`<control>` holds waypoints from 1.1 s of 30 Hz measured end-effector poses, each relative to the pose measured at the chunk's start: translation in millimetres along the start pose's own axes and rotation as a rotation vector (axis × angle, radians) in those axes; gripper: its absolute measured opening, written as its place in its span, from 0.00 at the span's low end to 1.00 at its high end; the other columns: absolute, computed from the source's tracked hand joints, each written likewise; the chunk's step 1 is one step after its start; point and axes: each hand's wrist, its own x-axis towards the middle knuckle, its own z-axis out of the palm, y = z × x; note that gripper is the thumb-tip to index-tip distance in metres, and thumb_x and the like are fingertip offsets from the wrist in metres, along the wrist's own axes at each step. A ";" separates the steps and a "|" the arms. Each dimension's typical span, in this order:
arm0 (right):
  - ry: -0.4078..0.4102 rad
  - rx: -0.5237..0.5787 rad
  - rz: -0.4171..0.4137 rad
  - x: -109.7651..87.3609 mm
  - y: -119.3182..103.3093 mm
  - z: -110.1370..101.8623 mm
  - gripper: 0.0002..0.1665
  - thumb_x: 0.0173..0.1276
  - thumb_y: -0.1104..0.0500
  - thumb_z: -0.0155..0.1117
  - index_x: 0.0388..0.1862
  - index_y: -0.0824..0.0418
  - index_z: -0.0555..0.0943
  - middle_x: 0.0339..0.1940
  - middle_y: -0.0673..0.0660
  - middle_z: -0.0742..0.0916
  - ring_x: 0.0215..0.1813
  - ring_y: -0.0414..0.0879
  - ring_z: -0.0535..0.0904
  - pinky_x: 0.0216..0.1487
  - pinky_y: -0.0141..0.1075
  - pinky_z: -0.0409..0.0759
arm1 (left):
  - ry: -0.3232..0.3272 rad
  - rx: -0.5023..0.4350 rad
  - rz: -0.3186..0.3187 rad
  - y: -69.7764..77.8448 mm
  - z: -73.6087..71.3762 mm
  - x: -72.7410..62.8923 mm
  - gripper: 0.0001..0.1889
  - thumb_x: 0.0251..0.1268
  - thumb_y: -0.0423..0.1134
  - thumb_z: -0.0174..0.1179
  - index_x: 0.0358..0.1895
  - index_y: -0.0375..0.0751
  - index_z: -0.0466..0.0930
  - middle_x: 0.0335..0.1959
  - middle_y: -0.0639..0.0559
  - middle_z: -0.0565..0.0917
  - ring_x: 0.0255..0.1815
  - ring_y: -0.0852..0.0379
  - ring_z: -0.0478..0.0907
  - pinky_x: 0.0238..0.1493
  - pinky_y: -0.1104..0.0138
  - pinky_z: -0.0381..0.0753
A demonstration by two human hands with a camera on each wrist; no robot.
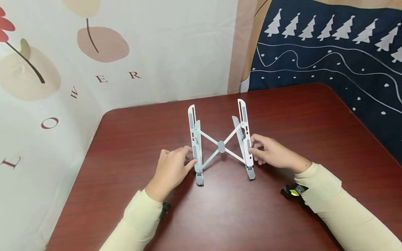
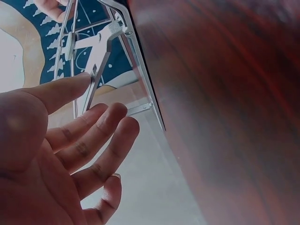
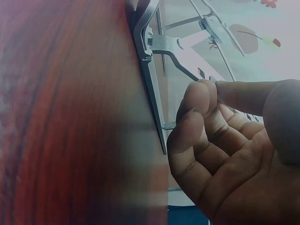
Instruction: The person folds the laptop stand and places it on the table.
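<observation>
A silver folding laptop stand [image 1: 221, 146] stands unfolded on the table, its two slotted side rails tilted up and joined by an X-shaped brace. At the left rail is my left hand [image 1: 172, 167], its thumb on the rail near the front end and its fingers around the outer side. In the left wrist view the thumb [image 2: 70, 89] presses the rail, and the other fingers are loosely bent below it. My right hand [image 1: 274, 151] pinches the right rail from its outer side between thumb and curled fingers. The right wrist view shows that pinch at the rail's edge [image 3: 194, 65].
The stand's feet rest on a dark red wooden table [image 1: 226, 212]. Behind it hangs a pale cloth [image 1: 176, 52] with printed letters, and at the right a navy cloth [image 1: 298, 59] with white trees. A black wrist strap [image 1: 290, 191] hangs under the right sleeve.
</observation>
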 end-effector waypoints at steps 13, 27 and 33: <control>0.007 -0.007 0.006 2.3 -3.3 -4.3 0.07 0.73 0.66 0.59 0.45 0.65 0.71 0.22 0.58 0.82 0.22 0.46 0.79 0.26 0.36 0.80 | 0.010 0.035 0.028 0.0 -5.1 3.3 0.14 0.60 0.46 0.71 0.45 0.45 0.82 0.33 0.59 0.88 0.34 0.61 0.86 0.42 0.55 0.69; -0.023 0.087 0.018 2.9 10.9 11.4 0.06 0.74 0.68 0.56 0.43 0.68 0.69 0.22 0.61 0.82 0.22 0.46 0.79 0.25 0.37 0.80 | -0.017 0.002 0.018 -6.6 6.8 -6.3 0.14 0.60 0.45 0.72 0.44 0.45 0.82 0.32 0.60 0.88 0.34 0.61 0.86 0.41 0.55 0.68; -0.001 0.050 0.030 6.7 4.0 4.6 0.06 0.73 0.68 0.57 0.44 0.68 0.70 0.23 0.61 0.82 0.22 0.49 0.79 0.26 0.38 0.80 | -0.009 -0.003 0.024 -8.0 4.7 0.8 0.14 0.60 0.45 0.71 0.44 0.45 0.81 0.33 0.59 0.88 0.34 0.60 0.86 0.41 0.55 0.68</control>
